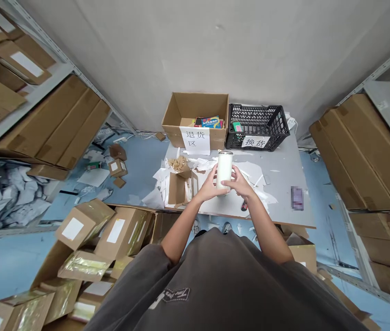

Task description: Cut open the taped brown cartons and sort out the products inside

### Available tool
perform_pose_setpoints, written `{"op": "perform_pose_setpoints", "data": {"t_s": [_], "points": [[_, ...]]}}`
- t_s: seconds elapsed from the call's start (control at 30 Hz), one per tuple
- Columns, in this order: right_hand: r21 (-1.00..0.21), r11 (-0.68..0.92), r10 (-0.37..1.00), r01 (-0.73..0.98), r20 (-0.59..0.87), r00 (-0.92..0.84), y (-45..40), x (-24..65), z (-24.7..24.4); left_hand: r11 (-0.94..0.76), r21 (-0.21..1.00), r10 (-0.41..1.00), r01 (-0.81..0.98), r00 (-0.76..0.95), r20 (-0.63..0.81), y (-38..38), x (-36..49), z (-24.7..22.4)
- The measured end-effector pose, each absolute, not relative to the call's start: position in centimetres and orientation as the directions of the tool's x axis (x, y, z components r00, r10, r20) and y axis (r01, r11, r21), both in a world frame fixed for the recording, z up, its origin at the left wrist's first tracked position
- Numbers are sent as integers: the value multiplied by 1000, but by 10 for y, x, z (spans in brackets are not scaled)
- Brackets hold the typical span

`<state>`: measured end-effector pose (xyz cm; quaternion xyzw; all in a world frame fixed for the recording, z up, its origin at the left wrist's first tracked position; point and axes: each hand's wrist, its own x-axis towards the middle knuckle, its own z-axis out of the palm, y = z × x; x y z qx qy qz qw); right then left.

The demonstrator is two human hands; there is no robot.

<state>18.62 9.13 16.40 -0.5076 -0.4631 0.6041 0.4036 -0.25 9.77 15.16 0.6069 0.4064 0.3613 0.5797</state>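
A white cylindrical tumbler (pixel 224 169) with a metal-coloured rim stands upright between my hands above the table's front half. My left hand (pixel 210 187) wraps round its lower left side, and my right hand (pixel 240 184) holds its right side, fingers across the lower front. Just below my right hand lies a red and black tool (pixel 244 205). Left of my left hand is a small open cardboard box (pixel 177 188) among torn white paper and crumpled brown paper (pixel 178 163).
Behind stand a labelled cardboard box (pixel 195 110) with colourful packages and a black crate (pixel 257 126) holding a small green and pink item. A blurred purple item (pixel 297 198) lies on the table's right. Parcels fill a large box at lower left; loaded shelves flank both sides.
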Motion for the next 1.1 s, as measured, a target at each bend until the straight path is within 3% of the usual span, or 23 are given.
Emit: {"op": "perform_pose_setpoints", "data": {"t_s": [0.13,0.3,0.47,0.53,0.7,0.87,0.93,1.1], "points": [[-974,-226,973,12,-226,-44,89,184,164,-9,995,946,98,324,-23,99,-1,157],[-955,-287,926,-79,-256,-278,87,194,173,72,996,866,-51,499,-37,104,-7,159],[-968,-239,966,-73,-229,-119,89,183,169,-89,986,939,141,341,36,101,0,158],[-964,-256,964,-78,-249,-90,89,181,168,-86,987,949,139,313,39,101,1,158],[-937,-336,924,-96,-308,-225,90,195,179,37,999,894,-6,447,-30,102,-5,157],[-949,-315,936,32,-316,-155,91,201,177,6,982,867,188,489,-99,106,-22,152],[-951,-304,942,54,-309,-132,91,200,169,38,982,862,183,491,-124,117,-30,153],[-966,-259,948,18,-257,-190,89,195,140,-38,992,879,119,476,-24,173,-25,169]]}}
